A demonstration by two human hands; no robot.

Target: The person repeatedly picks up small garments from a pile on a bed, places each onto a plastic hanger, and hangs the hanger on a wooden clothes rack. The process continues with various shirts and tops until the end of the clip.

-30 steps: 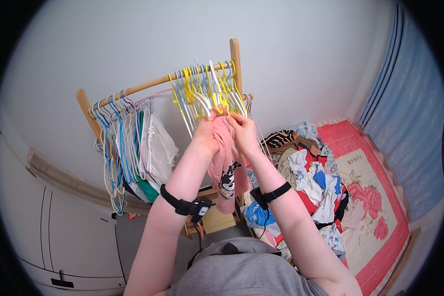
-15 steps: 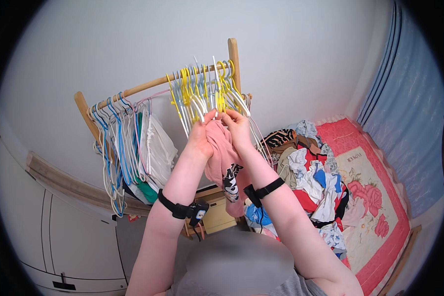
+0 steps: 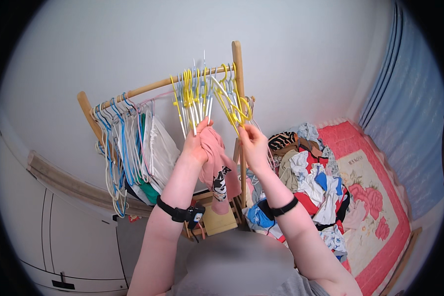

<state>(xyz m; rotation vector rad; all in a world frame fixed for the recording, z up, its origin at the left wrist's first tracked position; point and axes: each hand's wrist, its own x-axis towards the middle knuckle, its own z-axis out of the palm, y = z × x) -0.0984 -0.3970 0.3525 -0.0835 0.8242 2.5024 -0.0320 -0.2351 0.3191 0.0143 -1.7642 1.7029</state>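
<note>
My left hand (image 3: 196,144) is closed on the top of a pink garment (image 3: 214,153), which hangs down bunched and carries a black-and-white print. The lower ends of several white hangers (image 3: 195,111) come down right by the fingers of that hand; whether it touches them I cannot tell. Farther right, my right hand (image 3: 254,143) pinches a yellow hanger (image 3: 241,114). That hanger slants beside other yellow and white ones at the right end of the wooden rail (image 3: 155,85), and its far part is mixed up with them.
White and blue hangers (image 3: 117,163) crowd the rail's left part, beside a hanging white garment (image 3: 160,143). A heap of mixed clothes (image 3: 311,177) lies at the right on a red-bordered floral blanket (image 3: 380,246). A yellow stool-like thing (image 3: 221,222) stands below. Blue curtain (image 3: 404,123) at far right.
My hands have parted: the right one has moved right and slightly down, with a yellow hanger now in its fingers. The left has shifted slightly left and down, still holding the pink garment.
</note>
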